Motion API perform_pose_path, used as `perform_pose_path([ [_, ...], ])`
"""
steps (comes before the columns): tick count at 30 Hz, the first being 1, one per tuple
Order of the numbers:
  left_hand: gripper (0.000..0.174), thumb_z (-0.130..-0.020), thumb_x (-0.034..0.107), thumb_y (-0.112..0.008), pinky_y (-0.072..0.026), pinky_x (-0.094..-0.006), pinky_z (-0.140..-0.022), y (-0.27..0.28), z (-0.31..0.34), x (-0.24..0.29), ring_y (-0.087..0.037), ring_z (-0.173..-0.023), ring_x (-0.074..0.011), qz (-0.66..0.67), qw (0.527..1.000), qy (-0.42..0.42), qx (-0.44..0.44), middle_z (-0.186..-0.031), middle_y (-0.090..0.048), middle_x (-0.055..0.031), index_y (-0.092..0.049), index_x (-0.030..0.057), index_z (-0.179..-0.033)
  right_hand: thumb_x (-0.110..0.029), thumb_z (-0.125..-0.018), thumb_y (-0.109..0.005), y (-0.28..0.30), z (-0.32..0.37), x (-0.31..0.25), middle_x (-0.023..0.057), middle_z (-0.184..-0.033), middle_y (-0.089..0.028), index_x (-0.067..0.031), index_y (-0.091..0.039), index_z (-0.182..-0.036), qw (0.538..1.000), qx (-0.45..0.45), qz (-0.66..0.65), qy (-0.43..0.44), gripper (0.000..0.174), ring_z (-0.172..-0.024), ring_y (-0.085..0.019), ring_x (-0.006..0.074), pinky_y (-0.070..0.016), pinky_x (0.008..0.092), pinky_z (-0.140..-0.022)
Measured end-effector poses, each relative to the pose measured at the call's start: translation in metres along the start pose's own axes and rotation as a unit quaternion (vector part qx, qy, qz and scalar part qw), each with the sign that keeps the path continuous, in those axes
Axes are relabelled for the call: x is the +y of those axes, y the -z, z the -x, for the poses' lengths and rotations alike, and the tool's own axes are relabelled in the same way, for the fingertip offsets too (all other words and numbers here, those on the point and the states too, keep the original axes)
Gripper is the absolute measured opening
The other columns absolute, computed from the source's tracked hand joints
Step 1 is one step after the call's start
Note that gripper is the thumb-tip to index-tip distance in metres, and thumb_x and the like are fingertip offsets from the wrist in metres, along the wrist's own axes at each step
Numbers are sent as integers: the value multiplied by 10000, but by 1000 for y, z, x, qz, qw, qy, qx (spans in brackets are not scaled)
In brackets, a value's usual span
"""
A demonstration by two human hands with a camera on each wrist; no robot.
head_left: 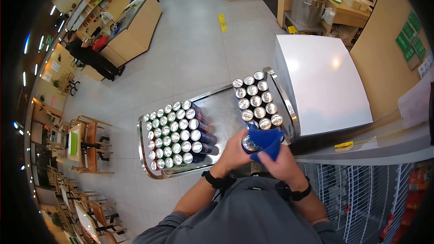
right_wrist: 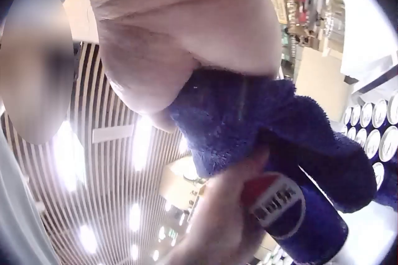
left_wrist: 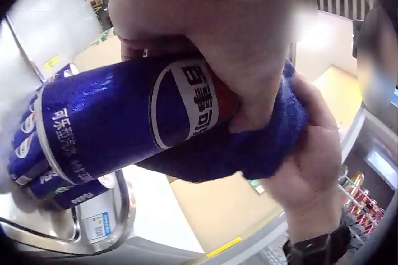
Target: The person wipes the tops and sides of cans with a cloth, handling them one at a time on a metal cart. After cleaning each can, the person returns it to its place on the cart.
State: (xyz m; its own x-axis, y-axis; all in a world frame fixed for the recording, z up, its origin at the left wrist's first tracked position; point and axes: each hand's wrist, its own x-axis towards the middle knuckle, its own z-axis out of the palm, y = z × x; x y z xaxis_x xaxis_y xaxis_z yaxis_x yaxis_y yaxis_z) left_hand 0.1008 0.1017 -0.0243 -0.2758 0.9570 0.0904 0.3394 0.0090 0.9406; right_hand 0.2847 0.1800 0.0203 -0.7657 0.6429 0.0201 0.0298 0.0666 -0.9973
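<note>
My left hand [head_left: 234, 152] grips a blue soda can [head_left: 249, 143], its fingers curled round the side; the can's printed label shows in the left wrist view [left_wrist: 124, 113]. A blue cloth [head_left: 266, 143] lies over one end of the can, and my right hand [head_left: 282, 165] holds the cloth against it. In the right wrist view the cloth [right_wrist: 230, 116] is bunched beneath the right palm, beside the can [right_wrist: 305, 215]. Behind the hands, a group of blue cans [head_left: 255, 100] stands upright on a metal tray [head_left: 221, 104].
Rows of upright cans [head_left: 174, 126] fill the tray's left part. A white box top [head_left: 321, 81] lies right of the tray. Wire racks [head_left: 357, 199] are at lower right. A person in dark clothes [head_left: 88, 54] stands by a far counter [head_left: 140, 31].
</note>
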Motion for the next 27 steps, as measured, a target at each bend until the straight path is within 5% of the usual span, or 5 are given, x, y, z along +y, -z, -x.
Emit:
perform_pose_path([
  [2,440,-777,156,-783,-555,-348,-855,-2,1,7,-719,-978,-214,-16,999,-15,-24,-1045,-737,-129,-645,33,-1176,-70,-840,-729,-10,-13,-10,168,-1360,-612,-33,-590,-1350,945,-8,252,207,530,-1302,-559,374,-445,437,-1099],
  [3,376,-803,156,-751,-558,-371,-825,-3,3,15,-731,-945,-304,36,999,-12,-7,-1044,-734,-150,-656,49,-1151,-56,-767,-767,-12,-13,-10,161,-1433,-557,-41,-575,-1371,943,-15,258,209,634,-1375,-475,405,-412,469,-1132],
  [6,395,-775,158,-768,-533,-422,-831,1,-3,26,-687,-938,-385,-43,996,-70,32,-1029,-717,-170,-645,58,-1137,-38,-731,-794,-12,-12,-9,173,-1389,-590,-34,-589,-1343,947,19,250,202,646,-1339,-520,401,-439,456,-1114],
  [15,457,-726,205,-811,-476,-467,-843,-11,-8,20,-621,-960,-403,-174,982,-22,74,-983,-682,-164,-604,60,-1107,-22,-660,-821,-14,-8,-5,123,-936,-689,-13,-686,-1082,917,155,299,212,443,-903,-650,329,-517,466,-825],
  [27,440,-705,230,-807,-475,-461,-789,-26,3,0,-610,-930,-393,-92,987,-114,70,-1031,-674,-134,-639,87,-1087,-33,-679,-794,-12,-8,5,139,-1213,-691,-35,-645,-1261,915,102,300,249,602,-1167,-629,373,-492,450,-992],
])
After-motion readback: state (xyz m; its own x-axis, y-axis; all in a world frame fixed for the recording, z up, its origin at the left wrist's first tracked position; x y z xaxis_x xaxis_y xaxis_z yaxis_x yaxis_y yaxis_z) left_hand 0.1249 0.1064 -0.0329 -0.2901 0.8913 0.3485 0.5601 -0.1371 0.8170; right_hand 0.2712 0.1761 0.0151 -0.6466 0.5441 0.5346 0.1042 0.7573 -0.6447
